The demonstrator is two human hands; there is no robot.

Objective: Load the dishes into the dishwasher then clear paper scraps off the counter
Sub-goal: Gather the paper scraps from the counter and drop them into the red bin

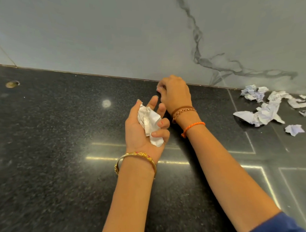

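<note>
My left hand (143,123) is turned palm up above the black counter (62,136), with crumpled white paper scraps (150,123) lying in it and the two lower fingers curled over them. Just beyond it, near the wall, my right hand (175,94) is curled with its back to the camera. A small white bit shows at its fingertips, and I cannot tell whether it pinches that bit. More torn and crumpled paper scraps (268,108) lie scattered on the counter at the far right.
A grey marble-look wall (146,38) rises along the back edge of the counter. A small round hole or fitting (12,84) sits in the counter at the far left. Ceiling lights reflect on the polished surface.
</note>
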